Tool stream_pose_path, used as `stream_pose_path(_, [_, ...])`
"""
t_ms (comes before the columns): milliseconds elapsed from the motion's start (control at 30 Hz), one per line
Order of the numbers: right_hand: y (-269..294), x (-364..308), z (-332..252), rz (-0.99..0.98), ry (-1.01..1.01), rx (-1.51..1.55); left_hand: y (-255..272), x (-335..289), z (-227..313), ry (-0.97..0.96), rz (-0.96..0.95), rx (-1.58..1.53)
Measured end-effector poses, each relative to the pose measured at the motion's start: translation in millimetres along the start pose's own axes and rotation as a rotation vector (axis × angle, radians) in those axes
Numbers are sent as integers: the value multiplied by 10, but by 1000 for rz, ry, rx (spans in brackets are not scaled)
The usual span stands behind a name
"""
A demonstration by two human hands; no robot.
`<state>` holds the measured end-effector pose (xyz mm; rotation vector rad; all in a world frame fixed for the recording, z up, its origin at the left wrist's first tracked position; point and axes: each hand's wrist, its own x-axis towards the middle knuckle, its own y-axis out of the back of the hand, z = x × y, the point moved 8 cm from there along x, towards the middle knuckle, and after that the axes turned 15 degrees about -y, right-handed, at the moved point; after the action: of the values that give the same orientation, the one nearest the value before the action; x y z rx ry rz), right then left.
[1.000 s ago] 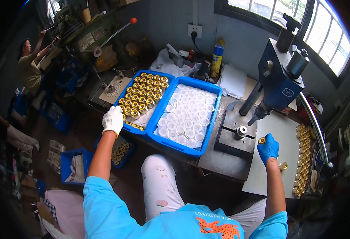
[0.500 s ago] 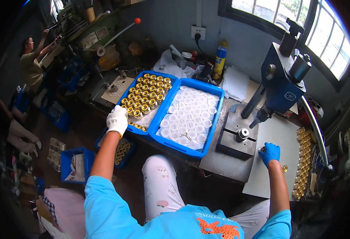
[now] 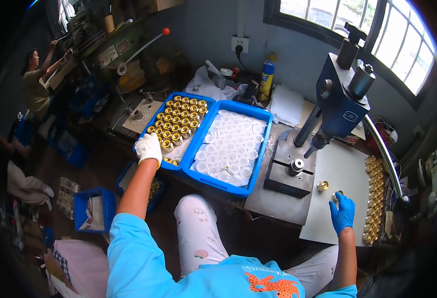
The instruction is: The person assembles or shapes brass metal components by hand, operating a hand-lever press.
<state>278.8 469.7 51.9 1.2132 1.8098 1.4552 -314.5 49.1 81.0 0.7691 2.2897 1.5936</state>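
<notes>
From the head camera, the left hand [image 3: 149, 149], in a white glove, rests at the near edge of the blue plastic tray of brass fittings [image 3: 155, 116], fingers curled down onto the pieces; whether it grips one cannot be told. Beside that tray sits a second blue tray filled with white round caps [image 3: 261, 149]. The right hand [image 3: 342, 212], in a blue glove, lies on the pale grey worktop sheet [image 3: 350, 169], fingertips closed on a small brass ring fitting [image 3: 336, 194]. Another brass fitting [image 3: 322, 186] stands just beside it, near the dark steel base plate [image 3: 283, 176] of the blue lever press [image 3: 342, 102]. A row of brass fittings [image 3: 373, 198] lines the sheet's right edge.
</notes>
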Motion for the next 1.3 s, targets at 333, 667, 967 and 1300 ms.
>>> stream_pose_path(333, [318,-593,579,71,-117,79,440,-192,72,-15,141,-103])
stream_pose_path(667, [752,-721,309,248,1,190,1834,-762,2828,-649,437,-1272])
stream_pose_path(967, [1268,-735,256,260,-58,374,1891,-757,4205,-719,444,-1119])
stream_pose_path(1300, [2681,-507,-933,392,399,1024,2136,-861,4071,-789,263,-1039])
